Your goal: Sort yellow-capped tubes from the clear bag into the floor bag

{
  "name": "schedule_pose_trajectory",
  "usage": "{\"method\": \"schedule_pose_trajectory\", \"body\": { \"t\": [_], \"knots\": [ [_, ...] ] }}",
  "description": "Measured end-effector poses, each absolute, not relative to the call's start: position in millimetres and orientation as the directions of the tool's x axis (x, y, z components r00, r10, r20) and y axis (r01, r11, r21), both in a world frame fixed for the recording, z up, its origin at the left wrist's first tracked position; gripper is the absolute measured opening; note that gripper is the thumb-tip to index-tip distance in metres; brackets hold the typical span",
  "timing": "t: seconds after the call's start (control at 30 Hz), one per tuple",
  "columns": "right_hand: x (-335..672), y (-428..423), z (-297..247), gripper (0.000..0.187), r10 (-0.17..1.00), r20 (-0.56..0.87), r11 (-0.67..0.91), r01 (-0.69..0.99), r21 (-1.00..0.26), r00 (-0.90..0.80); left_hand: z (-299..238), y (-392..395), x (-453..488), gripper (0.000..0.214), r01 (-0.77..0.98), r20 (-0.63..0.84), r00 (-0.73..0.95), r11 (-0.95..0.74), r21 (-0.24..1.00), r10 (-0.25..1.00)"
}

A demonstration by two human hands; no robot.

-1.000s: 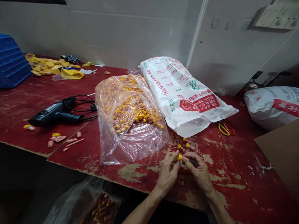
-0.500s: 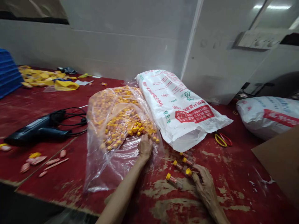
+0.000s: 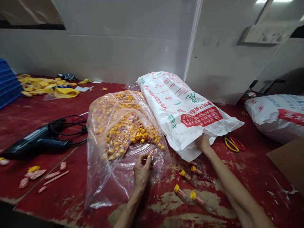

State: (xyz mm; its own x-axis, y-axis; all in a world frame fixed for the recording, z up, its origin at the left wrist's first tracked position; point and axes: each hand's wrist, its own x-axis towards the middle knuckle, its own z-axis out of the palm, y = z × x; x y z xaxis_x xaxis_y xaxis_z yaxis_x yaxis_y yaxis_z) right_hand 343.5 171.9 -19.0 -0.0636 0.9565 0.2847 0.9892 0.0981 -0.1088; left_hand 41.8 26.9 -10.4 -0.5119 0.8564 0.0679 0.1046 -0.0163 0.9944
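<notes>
My left hand (image 3: pixel 140 172) pinches a small yellow-and-red piece (image 3: pixel 151 153) between thumb and fingers. It is over the front of a clear plastic bag (image 3: pixel 99 190), which is full of similar small yellow-capped pieces (image 3: pixel 118 136). My right hand (image 3: pixel 202 142) reaches into the mouth of a white woven sack (image 3: pixel 166 104) with red and green print; its fingers are hidden inside. On the table in front of the sack lie several clear tubes with yellow caps, among them a tube (image 3: pixel 181 192) and another tube (image 3: pixel 197 198) close together.
The table (image 3: pixel 78 196) is red and worn. At left lie a black heat gun (image 3: pixel 35 139) with its cable, pink scraps (image 3: pixel 36 174), yellow pieces (image 3: pixel 40 84) and a blue crate (image 3: pixel 8 82). Yellow-and-red handles (image 3: pixel 234 144), a second sack (image 3: pixel 277 117) and cardboard (image 3: pixel 289 164) are at right.
My right hand has left a tube on the table and moved up into the sack's mouth. My left hand has drawn back from the pile with a small piece in its fingers.
</notes>
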Motion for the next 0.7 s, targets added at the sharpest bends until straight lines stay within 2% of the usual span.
{"method": "schedule_pose_trajectory", "body": {
  "t": [0.07, 0.17, 0.2, 0.27, 0.33, 0.43, 0.53, 0.7],
  "knots": [
    [342.2, 163.7, -18.6, 0.024, 0.962, 0.259, 0.112, 0.989, -0.101, -0.082, -10.9, 7.9, 46.8, 0.036, -0.103, -0.039, -0.469, -0.011, 0.995, 0.883],
    [343.2, 124.5, -16.1, 0.032, 0.955, 0.28, 0.128, 0.985, -0.112, -0.093, -10.4, -14.6, 58.1, 0.035, -0.288, -0.125, -0.435, -0.006, 0.958, 0.892],
    [343.1, 105.3, -14.1, 0.035, 0.942, 0.325, 0.146, 0.975, -0.17, -0.084, -9.7, -20.9, 62.7, 0.033, -0.319, -0.138, -0.42, -0.004, 0.948, 0.897],
    [339.9, 60.9, -9.0, 0.038, 0.909, 0.405, 0.258, 0.891, -0.373, -0.093, -7.6, -32.6, 73.4, 0.029, -0.351, -0.141, -0.384, -0.003, 0.936, 0.912],
    [331.6, 15.5, -3.9, 0.035, 0.894, 0.4, 0.418, 0.702, -0.577, -0.203, -4.7, -43.5, 85.6, 0.028, -0.376, -0.144, -0.342, 0.005, 0.926, 0.929],
    [313.8, -35.7, -0.9, 0.033, 0.866, 0.335, 0.494, 0.525, -0.693, -0.372, -1.2, -58.8, 103.7, 0.03, -0.424, -0.165, -0.234, 0.053, 0.904, 0.958],
    [298.7, -57.4, -2.6, 0.034, 0.848, 0.353, 0.516, 0.47, -0.716, -0.395, 0.2, -72.2, 116.8, 0.026, -0.356, -0.149, -0.142, 0.09, 0.93, 0.979],
    [278.5, -66.3, -7.4, 0.028, 0.819, 0.442, 0.57, 0.441, -0.693, -0.365, 3.7, -92.1, 129.1, 0.021, -0.117, 0.008, -0.168, -0.028, 0.993, 0.986]
  ]
}}
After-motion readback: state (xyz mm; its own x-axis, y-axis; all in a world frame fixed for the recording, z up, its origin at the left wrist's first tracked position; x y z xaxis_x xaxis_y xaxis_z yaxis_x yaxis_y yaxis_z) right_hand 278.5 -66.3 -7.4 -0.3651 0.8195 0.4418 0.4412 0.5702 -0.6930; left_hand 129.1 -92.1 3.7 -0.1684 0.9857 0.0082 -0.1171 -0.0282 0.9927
